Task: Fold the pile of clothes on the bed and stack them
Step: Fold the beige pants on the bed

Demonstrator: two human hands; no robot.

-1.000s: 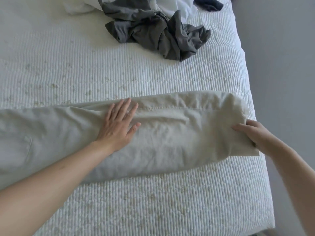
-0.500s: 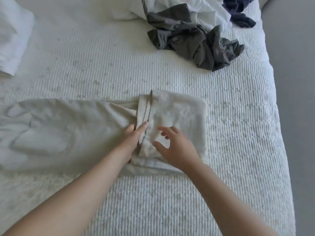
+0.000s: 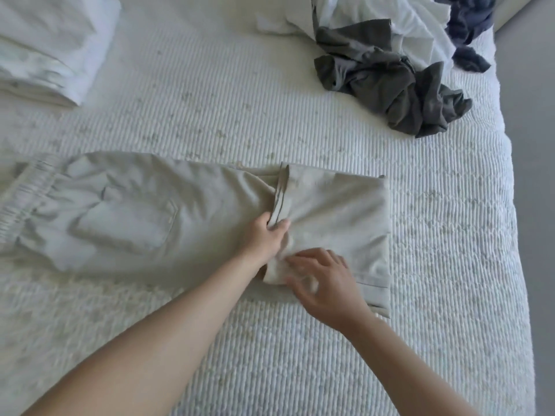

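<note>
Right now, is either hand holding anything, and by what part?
The left hand pinches the beige trousers at the hem edge of the folded-over leg; the right hand rests open on that fold.

Bare forearms and hands [image 3: 300, 265], no sleeves visible.

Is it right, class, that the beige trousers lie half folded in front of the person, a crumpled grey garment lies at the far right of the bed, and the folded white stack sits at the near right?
Not quite. The head view shows the folded white stack at the far left. The beige trousers and crumpled grey garment are as stated.
</note>
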